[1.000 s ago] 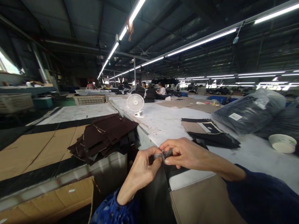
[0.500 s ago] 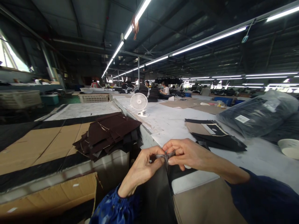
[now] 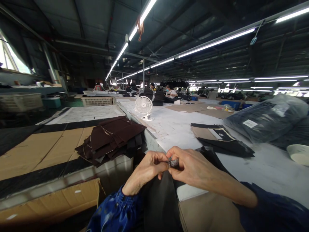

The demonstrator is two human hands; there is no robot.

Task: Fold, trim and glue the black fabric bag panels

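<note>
As dark cloth [image 3: 161,199] hangs off the table [image 3: 265,169], my left hand [image 3: 147,170] and right hand [image 3: 194,170] both pinch one small fabric piece [image 3: 174,162] at the fingertips. Working it further, I judge, needs a steady grip from both sides

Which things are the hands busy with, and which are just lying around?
In hand: left hand, right hand, small grey piece pinched between both, dark cloth hanging below them.
Lying about: brown cloth pile, white fan, black-and-tan stack, plastic-wrapped bundle, white bowl.
</note>
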